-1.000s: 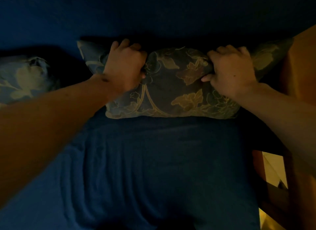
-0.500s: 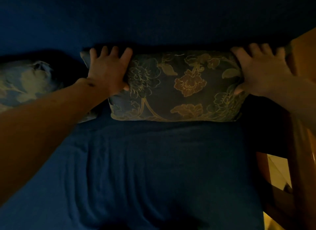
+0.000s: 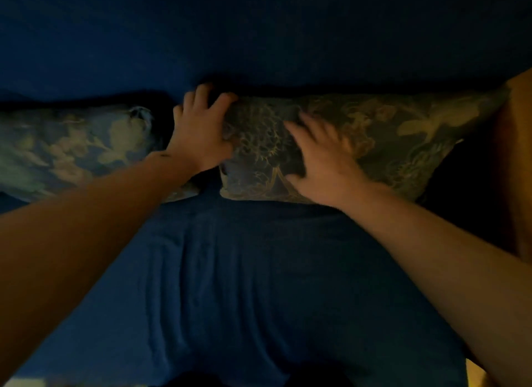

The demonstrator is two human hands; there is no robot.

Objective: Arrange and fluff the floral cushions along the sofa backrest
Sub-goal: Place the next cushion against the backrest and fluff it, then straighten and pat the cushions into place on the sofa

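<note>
The left hand's fingers [image 3: 198,98] are spread and curled over the upper left corner of the darker floral cushion [image 3: 374,144], thumb side against the cushion's left edge; the left hand [image 3: 198,139] lies flat there, gripping nothing between finger and thumb. The right hand's fingers [image 3: 311,127] are splayed and blurred, lying on the cushion's front face, and the right hand [image 3: 322,159] presses palm down on the left half of that face, not closed on the fabric as far as the blur allows. Two bare forearms run from the lower corners up to these two hands. Two floral cushions are in view: the darker one under both hands, standing on its long edge against the sofa backrest [image 3: 259,35] with its right corner touching the wooden armrest [image 3: 515,162], and a paler floral cushion [image 3: 72,147] to the left, also leaning on the backrest, its lower right corner partly behind the left wrist. The two cushions stand just beside each other, with a dark gap between them where the left hand sits. Both rest on the blue sofa seat [image 3: 244,286], whose cover shows lengthwise wrinkles. Lighting is dim, so finer pattern details are unclear.
</note>
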